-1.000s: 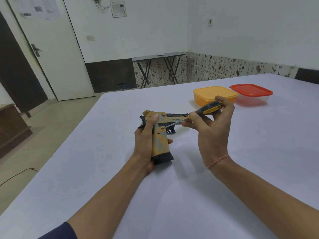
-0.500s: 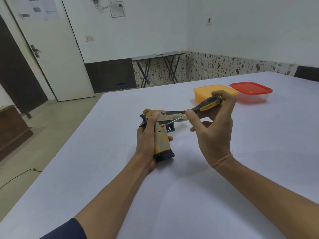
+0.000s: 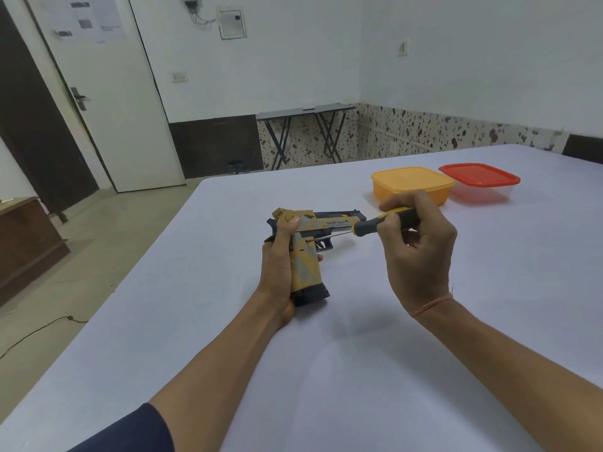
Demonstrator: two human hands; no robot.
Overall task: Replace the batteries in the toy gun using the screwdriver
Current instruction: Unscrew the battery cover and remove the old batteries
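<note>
Now right hand (image 3: 421, 256) curled tighter round screwdriver (image 3: 370, 227), toy gun (image 3: 305, 265) unmoved

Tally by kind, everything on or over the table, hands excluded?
toy gun: 1
screwdriver: 1
lidded boxes: 2, the yellow box and the red box
Total: 4

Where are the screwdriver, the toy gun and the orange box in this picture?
screwdriver (image 3: 368, 225), head view, on its black handle.
toy gun (image 3: 305, 272), head view, on its grip.
orange box (image 3: 411, 180), head view, on its lid.
</note>
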